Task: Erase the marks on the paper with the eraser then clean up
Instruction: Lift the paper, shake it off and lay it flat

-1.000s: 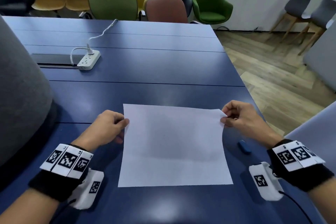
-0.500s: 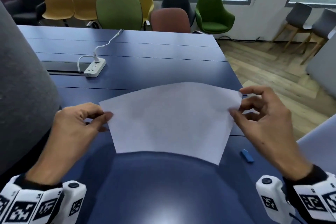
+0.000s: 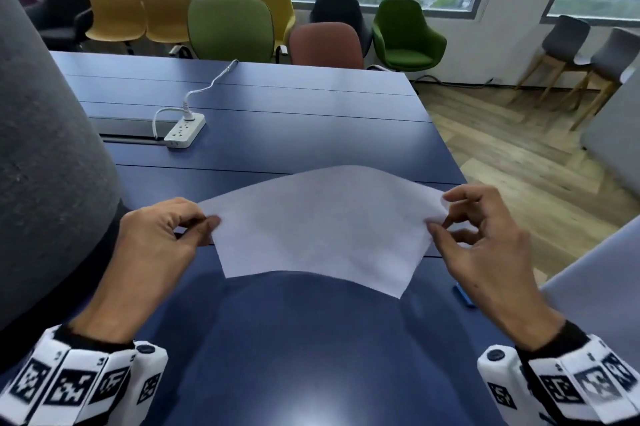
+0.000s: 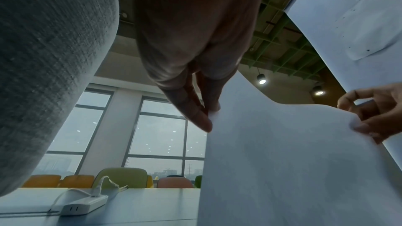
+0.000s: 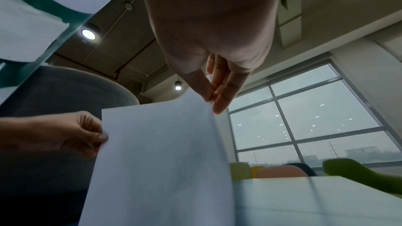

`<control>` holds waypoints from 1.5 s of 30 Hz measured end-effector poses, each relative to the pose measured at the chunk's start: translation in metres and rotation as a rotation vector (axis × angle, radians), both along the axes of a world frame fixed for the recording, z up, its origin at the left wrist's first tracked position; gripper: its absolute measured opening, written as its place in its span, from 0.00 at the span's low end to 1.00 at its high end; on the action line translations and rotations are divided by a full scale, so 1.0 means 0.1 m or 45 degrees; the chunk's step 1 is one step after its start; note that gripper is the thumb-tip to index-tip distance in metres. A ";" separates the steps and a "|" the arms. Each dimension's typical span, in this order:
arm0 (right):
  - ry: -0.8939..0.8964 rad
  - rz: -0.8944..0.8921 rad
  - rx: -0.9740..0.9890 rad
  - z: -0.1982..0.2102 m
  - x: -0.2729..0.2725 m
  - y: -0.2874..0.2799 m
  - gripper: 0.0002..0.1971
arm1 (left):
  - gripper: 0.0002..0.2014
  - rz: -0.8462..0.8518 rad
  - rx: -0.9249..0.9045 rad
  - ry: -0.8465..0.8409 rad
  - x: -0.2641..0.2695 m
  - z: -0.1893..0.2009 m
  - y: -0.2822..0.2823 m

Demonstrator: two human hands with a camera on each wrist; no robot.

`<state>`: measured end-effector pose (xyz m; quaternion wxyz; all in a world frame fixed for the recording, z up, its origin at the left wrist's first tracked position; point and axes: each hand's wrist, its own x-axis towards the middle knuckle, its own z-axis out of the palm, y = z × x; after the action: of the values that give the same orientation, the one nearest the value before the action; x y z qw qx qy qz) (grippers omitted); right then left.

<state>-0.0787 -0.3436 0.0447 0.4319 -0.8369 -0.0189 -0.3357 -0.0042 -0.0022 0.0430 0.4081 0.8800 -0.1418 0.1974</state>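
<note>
A white sheet of paper (image 3: 322, 228) hangs in the air above the blue table (image 3: 311, 135), bowed upward in the middle. My left hand (image 3: 204, 218) pinches its left corner between thumb and fingers, also visible as my left hand (image 4: 208, 116) in the left wrist view. My right hand (image 3: 438, 218) pinches the right corner, with the other fingers spread; the right wrist view shows the right hand (image 5: 212, 99) on the paper (image 5: 161, 157). A small blue eraser (image 3: 464, 296) lies on the table under my right wrist, partly hidden. I see no marks on the sheet.
A white power strip (image 3: 185, 129) with its cable lies at the back left of the table. A grey rounded chair back (image 3: 45, 166) stands close on the left. Coloured chairs (image 3: 228, 27) line the far edge. The table's right edge drops to a wooden floor (image 3: 519, 162).
The paper lay flat on the table a second ago; both hands have lifted it by its far corners, and it now hangs bowed in the air. My view has tilted up.
</note>
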 end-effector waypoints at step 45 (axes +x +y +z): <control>1.055 -0.156 -0.531 -0.88 1.66 -0.60 0.05 | 0.08 0.066 0.464 0.730 2.34 -0.71 -1.25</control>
<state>0.0877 -0.4036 -0.0435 0.2050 -0.9690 0.1375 0.0127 0.2298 -0.1269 -0.0278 0.2621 0.9615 -0.0319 -0.0763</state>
